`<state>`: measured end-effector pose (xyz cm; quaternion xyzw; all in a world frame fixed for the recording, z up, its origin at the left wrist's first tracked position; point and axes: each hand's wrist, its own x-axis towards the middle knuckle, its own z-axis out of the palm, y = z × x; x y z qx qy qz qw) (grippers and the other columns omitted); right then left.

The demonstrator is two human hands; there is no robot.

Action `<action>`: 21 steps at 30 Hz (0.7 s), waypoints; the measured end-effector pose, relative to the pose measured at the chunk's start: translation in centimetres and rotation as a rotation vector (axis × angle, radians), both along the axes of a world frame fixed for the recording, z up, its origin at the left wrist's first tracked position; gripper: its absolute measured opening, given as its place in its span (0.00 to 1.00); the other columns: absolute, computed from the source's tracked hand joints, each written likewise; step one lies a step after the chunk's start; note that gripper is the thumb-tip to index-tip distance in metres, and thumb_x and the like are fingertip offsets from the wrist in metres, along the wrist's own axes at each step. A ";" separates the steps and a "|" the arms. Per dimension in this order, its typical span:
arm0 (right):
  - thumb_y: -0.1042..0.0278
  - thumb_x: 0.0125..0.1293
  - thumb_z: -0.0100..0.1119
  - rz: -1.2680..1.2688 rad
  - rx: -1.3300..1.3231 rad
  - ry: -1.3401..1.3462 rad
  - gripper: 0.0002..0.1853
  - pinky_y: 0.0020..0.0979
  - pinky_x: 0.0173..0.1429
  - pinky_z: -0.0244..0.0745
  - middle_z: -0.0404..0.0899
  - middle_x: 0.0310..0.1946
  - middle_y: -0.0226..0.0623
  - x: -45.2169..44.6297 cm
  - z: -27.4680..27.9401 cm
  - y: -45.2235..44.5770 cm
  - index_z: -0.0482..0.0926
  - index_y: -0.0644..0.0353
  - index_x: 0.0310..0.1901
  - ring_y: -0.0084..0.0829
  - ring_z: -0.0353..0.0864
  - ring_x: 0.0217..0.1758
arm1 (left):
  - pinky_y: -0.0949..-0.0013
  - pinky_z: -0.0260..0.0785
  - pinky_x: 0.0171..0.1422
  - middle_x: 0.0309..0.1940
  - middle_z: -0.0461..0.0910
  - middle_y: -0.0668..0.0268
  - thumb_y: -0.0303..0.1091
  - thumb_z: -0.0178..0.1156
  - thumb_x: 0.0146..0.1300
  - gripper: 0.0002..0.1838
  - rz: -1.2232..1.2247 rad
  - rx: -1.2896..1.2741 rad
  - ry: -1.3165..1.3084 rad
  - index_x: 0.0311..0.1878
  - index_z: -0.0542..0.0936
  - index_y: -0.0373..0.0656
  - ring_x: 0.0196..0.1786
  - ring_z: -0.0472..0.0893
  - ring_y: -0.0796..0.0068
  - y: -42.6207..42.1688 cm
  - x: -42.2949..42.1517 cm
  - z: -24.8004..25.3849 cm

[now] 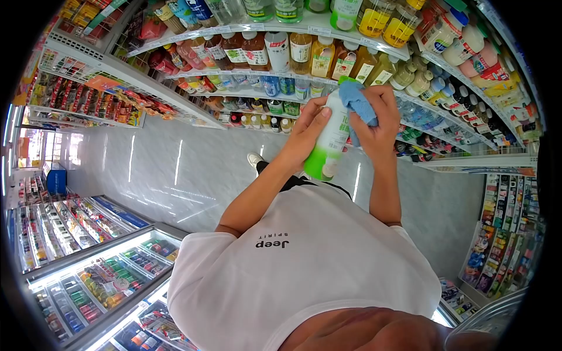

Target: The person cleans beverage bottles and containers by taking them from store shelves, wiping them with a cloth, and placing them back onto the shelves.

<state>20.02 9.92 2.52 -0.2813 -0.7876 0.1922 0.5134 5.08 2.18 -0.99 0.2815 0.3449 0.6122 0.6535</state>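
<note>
A white bottle with green ends (pixel 332 131) is held tilted in front of my chest, its upper end leaning toward the shelves. My left hand (pixel 307 131) is wrapped round the bottle's side. In my right hand (pixel 379 120) is a blue cloth (pixel 357 102), pressed against the upper part of the bottle near its green top. The fingers of the right hand are bent round the cloth. Just beyond both hands are shelf rows of drinks, among them an amber bottle (pixel 322 57) and a white bottle (pixel 276 51).
Curved drink shelves (pixel 234 75) span the far side. A wire-sided rack (pixel 120 67) stands at the left, above a grey floor (pixel 146 158). An open-top lit cooler (pixel 105 281) is at the lower left. More stocked shelves (pixel 500 234) are at the right.
</note>
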 end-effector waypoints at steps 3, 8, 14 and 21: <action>0.72 0.43 0.71 0.098 0.016 -0.091 0.22 0.33 0.42 0.75 0.75 0.38 0.37 0.0 -0.7 -1.7 0.84 0.62 0.44 0.37 0.78 0.38 | 0.69 0.78 0.47 0.46 0.78 0.66 0.48 0.53 0.76 0.22 0.079 0.014 -0.084 0.66 0.67 0.47 0.46 0.81 0.76 0.2 -0.3 -1.6; 0.70 0.40 0.73 0.319 -0.027 -0.087 0.22 0.33 0.40 0.74 0.74 0.37 0.36 -0.3 -2.6 -5.1 0.85 0.59 0.43 0.37 0.77 0.36 | 0.66 0.78 0.48 0.47 0.81 0.61 0.57 0.49 0.76 0.27 0.038 -0.105 -0.323 0.63 0.73 0.44 0.45 0.82 0.70 0.8 -1.8 -1.6; 0.74 0.43 0.69 0.300 -0.075 0.017 0.21 0.32 0.40 0.72 0.74 0.36 0.38 -0.6 -2.8 -5.0 0.84 0.64 0.43 0.35 0.75 0.35 | 0.64 0.78 0.54 0.51 0.82 0.60 0.62 0.47 0.74 0.33 0.041 -0.144 -0.458 0.64 0.73 0.40 0.48 0.83 0.67 1.1 -1.3 -0.4; 0.75 0.42 0.70 0.254 -0.077 0.065 0.21 0.32 0.39 0.73 0.74 0.36 0.37 -0.5 -3.0 -4.5 0.84 0.62 0.43 0.35 0.76 0.35 | 0.60 0.77 0.59 0.53 0.80 0.59 0.58 0.50 0.75 0.29 -0.074 -0.086 -0.629 0.65 0.71 0.44 0.54 0.81 0.66 1.0 -1.2 -0.9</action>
